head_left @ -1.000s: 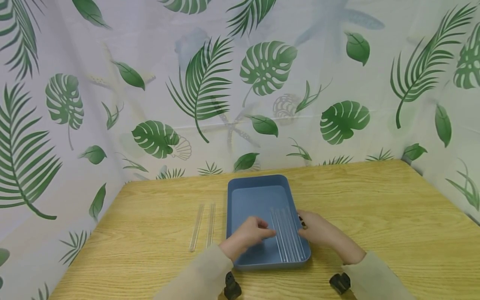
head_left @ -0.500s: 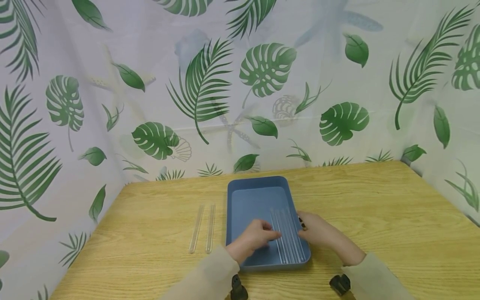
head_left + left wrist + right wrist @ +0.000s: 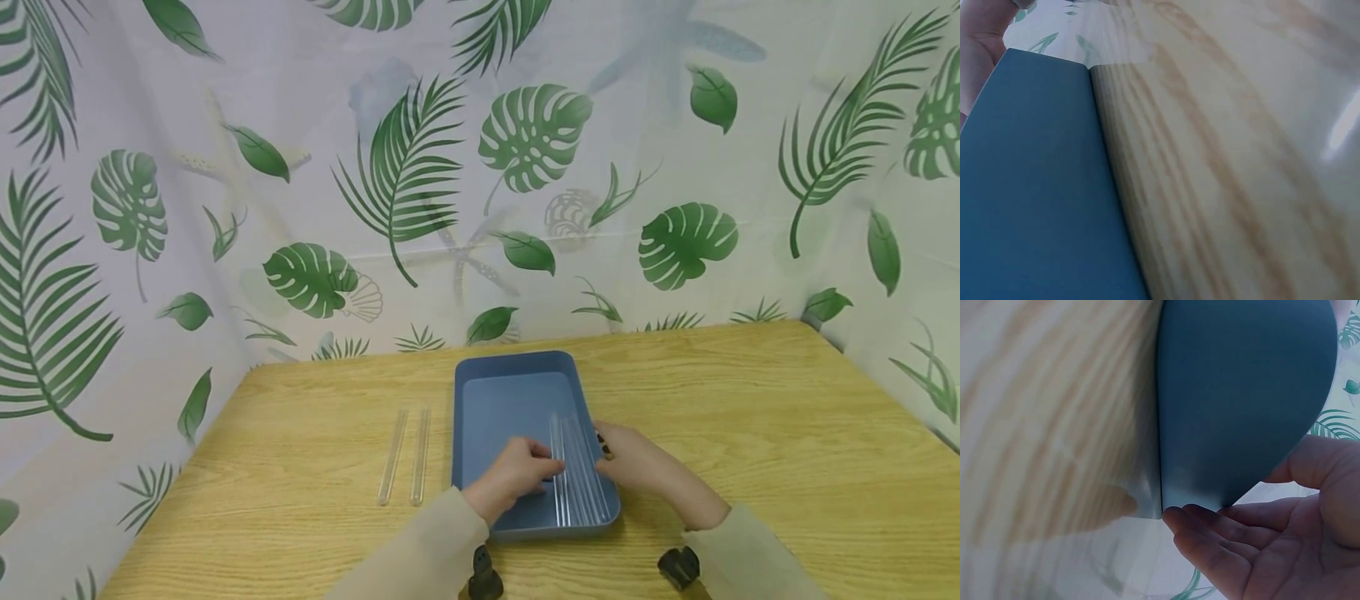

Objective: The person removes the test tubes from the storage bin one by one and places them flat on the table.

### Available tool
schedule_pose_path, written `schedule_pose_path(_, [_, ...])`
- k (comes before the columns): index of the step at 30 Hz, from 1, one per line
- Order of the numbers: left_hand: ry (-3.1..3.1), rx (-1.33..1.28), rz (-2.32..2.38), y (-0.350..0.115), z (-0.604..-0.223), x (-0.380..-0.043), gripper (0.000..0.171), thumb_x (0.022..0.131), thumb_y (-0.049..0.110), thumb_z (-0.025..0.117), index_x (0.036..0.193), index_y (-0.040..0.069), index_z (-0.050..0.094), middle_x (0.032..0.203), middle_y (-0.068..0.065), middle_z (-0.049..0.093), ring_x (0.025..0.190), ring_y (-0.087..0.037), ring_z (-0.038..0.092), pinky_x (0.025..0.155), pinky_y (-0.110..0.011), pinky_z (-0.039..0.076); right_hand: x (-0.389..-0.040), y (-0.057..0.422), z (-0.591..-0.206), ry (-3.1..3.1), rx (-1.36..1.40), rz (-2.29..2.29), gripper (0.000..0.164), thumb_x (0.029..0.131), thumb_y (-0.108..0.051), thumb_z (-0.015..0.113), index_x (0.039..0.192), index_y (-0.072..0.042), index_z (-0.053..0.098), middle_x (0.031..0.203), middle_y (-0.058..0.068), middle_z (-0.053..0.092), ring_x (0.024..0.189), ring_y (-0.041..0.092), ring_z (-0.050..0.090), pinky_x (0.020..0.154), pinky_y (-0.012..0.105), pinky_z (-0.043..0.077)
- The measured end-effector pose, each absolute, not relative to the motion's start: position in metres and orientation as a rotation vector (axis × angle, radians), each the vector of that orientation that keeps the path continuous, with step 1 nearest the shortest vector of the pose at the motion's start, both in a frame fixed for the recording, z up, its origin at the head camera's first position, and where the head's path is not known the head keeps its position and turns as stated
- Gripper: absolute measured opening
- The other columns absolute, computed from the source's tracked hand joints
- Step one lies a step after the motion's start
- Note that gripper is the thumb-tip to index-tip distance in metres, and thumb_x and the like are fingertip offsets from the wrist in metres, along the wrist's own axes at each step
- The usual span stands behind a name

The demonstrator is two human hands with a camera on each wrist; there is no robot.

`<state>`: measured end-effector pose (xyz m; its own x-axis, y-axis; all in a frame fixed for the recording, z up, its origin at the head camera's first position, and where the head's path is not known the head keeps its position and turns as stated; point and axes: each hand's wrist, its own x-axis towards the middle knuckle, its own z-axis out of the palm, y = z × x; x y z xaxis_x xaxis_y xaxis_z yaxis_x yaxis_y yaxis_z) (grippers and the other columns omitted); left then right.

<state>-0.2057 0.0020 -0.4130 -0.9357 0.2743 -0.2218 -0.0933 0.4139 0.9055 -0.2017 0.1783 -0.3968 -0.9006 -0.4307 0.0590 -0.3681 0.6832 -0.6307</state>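
Note:
A blue tray (image 3: 510, 400) lies on the table, with several clear test tubes (image 3: 583, 479) side by side along its right half. My left hand (image 3: 517, 471) reaches into the tray with curled fingers, its thumb tip over the leftmost test tube (image 3: 557, 492), which it pinches. The tray hides the left hand's fingers in the left wrist view. From outside, my right hand (image 3: 633, 458) grips the tray's right wall. In the right wrist view its fingertips (image 3: 1194, 519) rest at the wall's lower edge, and the thumb is up by the rim.
Two more clear test tubes, one (image 3: 392, 458) beside the other (image 3: 422, 458), lie on the wooden table (image 3: 300, 467) left of the tray. A leaf-printed cloth (image 3: 450, 208) hangs behind the table and along both sides.
My left hand has moved slightly right, up to the row in the tray. The leftmost test tube has shifted right and lies straighter. My right hand keeps its place on the tray.

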Motion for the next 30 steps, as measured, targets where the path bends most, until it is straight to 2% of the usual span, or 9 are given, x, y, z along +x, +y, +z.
schedule_pose_path(6, [2.397, 0.175, 1.49, 0.008, -0.415, -0.208, 0.015, 0.081, 0.01, 0.063, 0.088, -0.002, 0.057, 0.079, -0.004, 0.053, 0.067, -0.015, 0.054, 0.056, -0.029, 0.048, -0.203, 0.179, -0.396, 2.803, -0.645, -0.985, 0.048, 0.077, 0.008, 0.051, 0.122, 0.017, 0.038, 0.107, 0.025, 0.054, 0.095, 0.036, 0.054, 0.074, 0.042, 0.047])
schedule_pose_path(12, [2.484, 0.192, 1.436, 0.013, -0.416, -0.207, 0.011, 0.079, 0.008, 0.065, 0.078, 0.002, 0.056, 0.071, -0.003, 0.052, 0.058, -0.014, 0.052, 0.049, -0.028, 0.044, -0.204, 0.18, -0.397, 2.802, -0.664, -0.98, 0.048, 0.076, 0.008, 0.051, 0.122, 0.017, 0.038, 0.106, 0.025, 0.055, 0.093, 0.035, 0.055, 0.073, 0.042, 0.047])
schedule_pose_path(24, [2.383, 0.151, 1.584, 0.011, -0.414, -0.207, 0.012, 0.08, 0.002, 0.063, 0.088, -0.003, 0.055, 0.076, -0.006, 0.052, 0.066, -0.014, 0.054, 0.056, -0.029, 0.05, -0.205, 0.18, -0.397, 2.792, -0.67, -0.99, 0.048, 0.077, 0.008, 0.051, 0.121, 0.018, 0.038, 0.106, 0.026, 0.055, 0.094, 0.036, 0.054, 0.074, 0.042, 0.047])
schedule_pose_path(30, [2.328, 0.184, 1.711, 0.005, -0.409, -0.207, 0.014, 0.08, -0.001, 0.061, 0.09, -0.006, 0.054, 0.077, -0.008, 0.052, 0.066, -0.015, 0.054, 0.055, -0.03, 0.05, -0.204, 0.18, -0.398, 2.785, -0.66, -0.998, 0.047, 0.077, 0.008, 0.052, 0.12, 0.019, 0.038, 0.105, 0.025, 0.055, 0.093, 0.035, 0.055, 0.074, 0.041, 0.048])
